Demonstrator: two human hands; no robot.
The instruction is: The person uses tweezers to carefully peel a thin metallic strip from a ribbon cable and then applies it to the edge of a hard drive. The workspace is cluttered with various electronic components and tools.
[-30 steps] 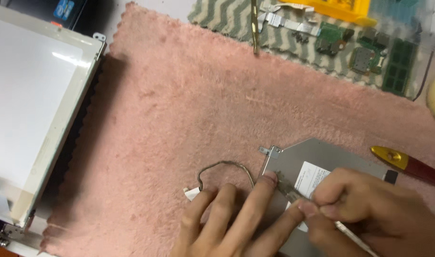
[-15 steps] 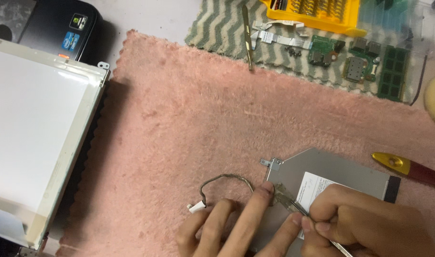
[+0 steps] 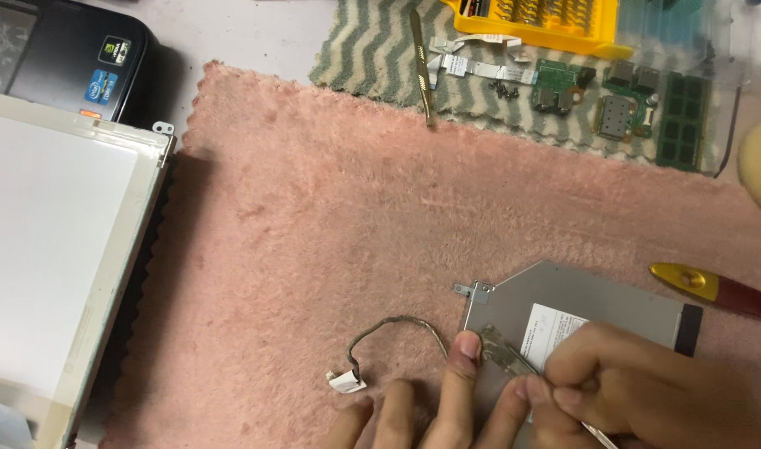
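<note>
- Since the earlier frame, your view has slid down and right; the hands stay put on the grey optical drive (image 3: pixel 580 312).
- Your left hand (image 3: pixel 430 407) presses its edge, fingers spread.
- Your right hand (image 3: pixel 638 391) pinches a thin tool (image 3: pixel 597 432).
- It lies on the pink towel (image 3: pixel 355 224): rigid, light, thin-skinned; hold it by the edges.

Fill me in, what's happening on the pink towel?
A person is working on a grey optical drive lying on the pink towel. The left hand pins the drive's corner with a fingertip. The right hand holds a thin tool against a small metal bracket on that corner. A thin cable with a white connector lies beside the drive. A bare screen panel sits at the left; small boards and screws lie at the top.
</note>
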